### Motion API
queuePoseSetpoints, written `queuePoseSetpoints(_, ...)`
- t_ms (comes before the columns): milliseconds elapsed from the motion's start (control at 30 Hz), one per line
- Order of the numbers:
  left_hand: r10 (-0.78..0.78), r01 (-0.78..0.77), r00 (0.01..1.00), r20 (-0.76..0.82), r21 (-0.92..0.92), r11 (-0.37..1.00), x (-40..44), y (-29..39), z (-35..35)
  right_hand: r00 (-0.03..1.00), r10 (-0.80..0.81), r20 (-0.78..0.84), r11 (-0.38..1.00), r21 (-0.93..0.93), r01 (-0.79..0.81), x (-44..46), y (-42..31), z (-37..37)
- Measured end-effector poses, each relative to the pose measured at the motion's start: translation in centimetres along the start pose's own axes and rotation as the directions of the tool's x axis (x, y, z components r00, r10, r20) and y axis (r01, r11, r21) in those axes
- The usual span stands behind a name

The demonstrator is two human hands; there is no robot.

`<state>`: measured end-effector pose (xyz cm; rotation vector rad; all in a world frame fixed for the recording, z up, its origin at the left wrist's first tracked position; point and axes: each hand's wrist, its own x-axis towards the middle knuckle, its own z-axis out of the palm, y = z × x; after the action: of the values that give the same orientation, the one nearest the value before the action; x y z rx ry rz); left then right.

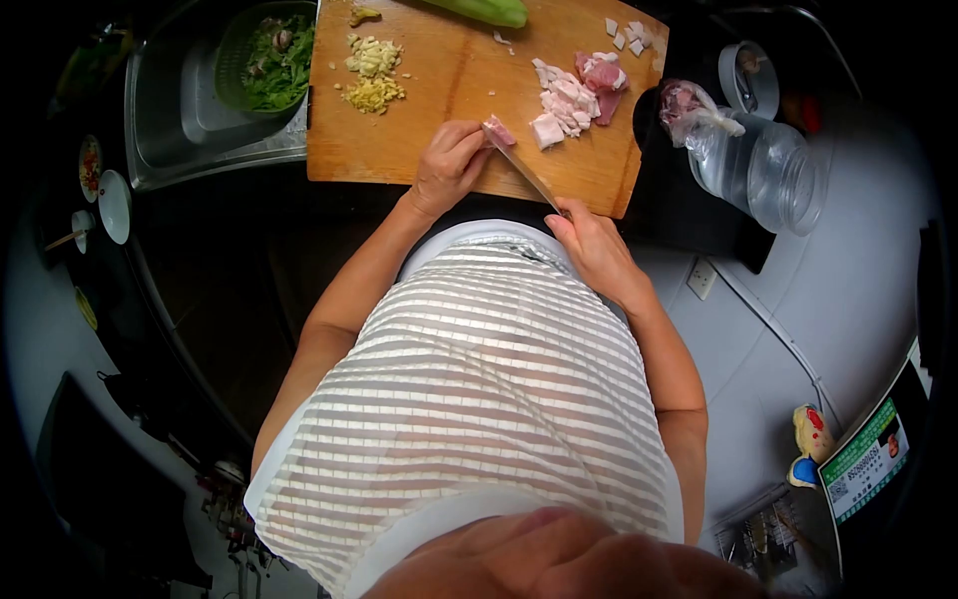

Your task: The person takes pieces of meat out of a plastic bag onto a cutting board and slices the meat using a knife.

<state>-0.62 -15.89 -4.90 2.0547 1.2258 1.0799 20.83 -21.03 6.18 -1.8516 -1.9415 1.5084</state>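
While the knife (531, 178) is gripped by the right hand (597, 250), fingers closed round its handle, a small pink meat piece (501, 131) is held by the left hand (449, 166) at the near edge of the cutting board (439, 125), in the head view. The blade is angled across the board, its tip end touching or just beside the piece; exact contact can't be told. Cut meat (566, 104) is heaped to the right, with a redder chunk (602, 75) beside it. Pale squares (629, 38) are seen at the far right corner. Two piles of chopped yellowish bits (373, 56) are set on the left, and a long green vegetable (484, 9) is laid at the far edge. Leafy greens (284, 68) are contained in a green basket (232, 72) in the sink (180, 128), left of the board. A clear jar (788, 185) is placed on the right, near a tied plastic bag (699, 115).
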Motion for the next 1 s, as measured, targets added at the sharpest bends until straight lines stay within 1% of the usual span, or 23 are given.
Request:
queuePoseSetpoints(67, -0.01, 0.01, 1.0, 0.027, 0.009, 1.0, 0.1, 0.1, -0.1, 1.0, 0.012, 0.021, 1.0, 0.006, -0.012, 0.5, -0.6, 0.0)
queuePoseSetpoints(100, -0.016, 0.016, 1.0, 0.026, 0.01, 1.0, 0.2, 0.2, -0.2, 1.0, 0.014, 0.005, 1.0, -0.016, -0.014, 0.8, -1.0, 0.0)
queuePoseSetpoints(267, 0.038, -0.037, 0.998, 0.056, -0.016, 0.999, 0.5, -0.2, 0.2, 1.0, -0.007, -0.03, 0.998, -0.06, 0.005, 5.3, -2.5, 1.4)
queuePoseSetpoints(333, 0.054, -0.053, 0.998, 0.044, -0.014, 0.998, 0.5, -0.1, 0.1, 0.995, -0.095, -0.027, 0.995, -0.007, 0.095, 6.6, -3.1, 1.5)
queuePoseSetpoints(400, 0.083, -0.083, 0.996, 0.031, -0.015, 0.996, 0.6, -0.1, -0.1, 0.994, -0.104, -0.029, 0.994, -0.026, 0.103, 6.2, -2.6, 1.6)
queuePoseSetpoints(467, -0.021, 0.023, 1.0, 0.02, -0.066, 0.998, 0.2, -0.1, -0.3, 0.993, -0.118, -0.028, 0.992, -0.052, 0.116, 5.4, -1.8, 1.5)
queuePoseSetpoints(500, -0.017, 0.018, 1.0, 0.014, -0.062, 0.998, -0.1, -0.2, -0.3, 0.995, -0.089, -0.041, 0.995, -0.041, 0.087, 4.6, -1.3, 1.5)
queuePoseSetpoints(533, -0.184, 0.173, 0.982, -0.041, -0.198, 0.965, -0.4, -0.4, -0.3, 0.997, -0.06, -0.055, 0.998, -0.03, 0.058, 3.9, -0.9, 1.2)
queuePoseSetpoints(567, -0.35, 0.309, 0.934, -0.067, -0.339, 0.889, -0.7, -0.6, -0.1, 0.996, -0.064, -0.06, 0.998, -0.031, 0.062, 3.4, -0.7, 0.9)
queuePoseSetpoints(600, -0.335, 0.258, 0.938, -0.088, -0.467, 0.846, -0.8, -1.2, 0.0, 0.995, -0.047, -0.091, 0.999, -0.006, 0.047, 3.0, -0.4, 0.7)
queuePoseSetpoints(633, -0.331, 0.255, 0.94, -0.088, -0.466, 0.847, -1.1, -1.6, 0.2, 0.992, -0.028, -0.12, 0.999, 0.019, 0.031, 2.8, -0.3, 0.6)
queuePoseSetpoints(667, -0.4, 0.278, 0.915, -0.06, -0.624, 0.73, -1.0, -1.4, 0.3, 0.992, -0.028, -0.121, 0.999, 0.021, 0.031, 2.8, -0.3, 0.6)
queuePoseSetpoints(700, -0.461, 0.289, 0.887, -0.016, -0.759, 0.584, -1.0, -1.2, 0.3, 0.981, -0.066, -0.181, 0.995, 0.058, 0.077, 2.8, -0.4, 0.6)
queuePoseSetpoints(733, -0.457, 0.29, 0.889, -0.012, -0.758, 0.584, -0.9, -1.0, 0.2, 0.964, -0.1, -0.245, 0.988, 0.093, 0.126, 2.9, -0.5, 0.6)
queuePoseSetpoints(767, -0.531, 0.328, 0.846, 0.051, -0.835, 0.442, -0.4, -0.6, -0.2, 0.941, -0.131, -0.312, 0.976, 0.126, 0.177, 3.0, -0.5, 0.6)
queuePoseSetpoints(800, -0.593, 0.353, 0.795, 0.123, -0.89, 0.288, 0.0, -0.3, -0.7, 0.94, -0.129, -0.316, 0.975, 0.13, 0.178, 3.2, -0.2, 0.7)
queuePoseSetpoints(833, -0.592, 0.355, 0.797, 0.124, -0.888, 0.292, 0.5, 0.0, -1.2, 0.96, -0.044, -0.276, 0.959, 0.256, 0.118, 3.4, 0.3, 1.0)
queuePoseSetpoints(867, -0.592, 0.363, 0.765, 0.251, -0.929, 0.075, 0.9, 0.2, -1.8, 0.975, 0.035, -0.221, 0.925, 0.377, 0.053, 3.5, 0.6, 1.2)
queuePoseSetpoints(900, -0.567, 0.357, 0.734, 0.374, -0.923, -0.146, 1.1, 0.4, -2.4, 0.975, 0.032, -0.219, 0.923, 0.381, 0.055, 3.4, 0.6, 1.2)
queuePoseSetpoints(933, -0.569, 0.359, 0.733, 0.373, -0.922, -0.142, 1.3, 0.6, -2.8, 0.989, 0.091, -0.113, 0.849, 0.529, -0.017, 3.3, 0.5, 1.3)
queuePoseSetpoints(967, -0.553, 0.371, 0.717, 0.425, -0.904, -0.213, 1.4, 0.7, -3.0, 0.991, 0.133, 0.002, 0.749, 0.654, -0.102, 3.2, 0.4, 1.3)
queuePoseSetpoints(1000, -0.53, 0.38, 0.703, 0.475, -0.88, -0.284, 1.5, 0.7, -3.2, 0.991, 0.132, 0.001, 0.748, 0.657, -0.1, 3.2, 0.2, 1.2)
